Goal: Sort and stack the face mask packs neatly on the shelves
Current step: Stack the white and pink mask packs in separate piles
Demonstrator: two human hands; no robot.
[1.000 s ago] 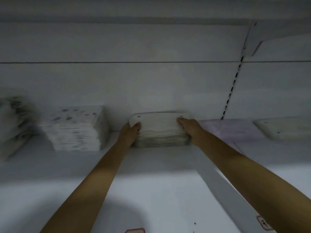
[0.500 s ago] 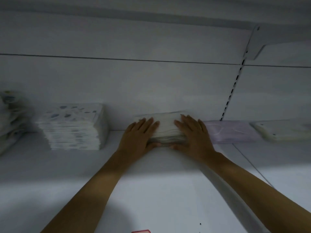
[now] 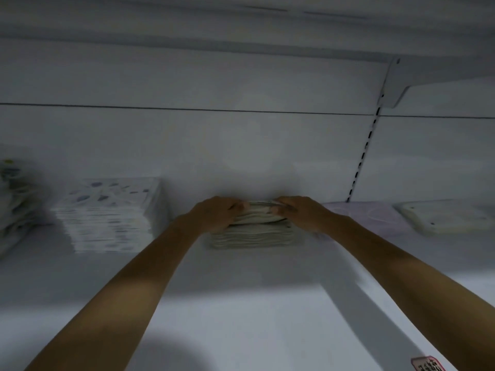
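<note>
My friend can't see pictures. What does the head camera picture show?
Two bare hands, left hand and right hand, grip the top packs of a cream mask stack on a white shelf. A patterned stack sits to its left, a lilac pack to its right.

We lose the ends of the white mask-pack stack [image 3: 254,234] under our left hand [image 3: 217,214] and right hand [image 3: 300,212]. Far left of our grip, a blurred patterned pile [image 3: 12,202] runs off the edge. The red label [image 3: 428,365] near our right forearm is unreadable.
</note>
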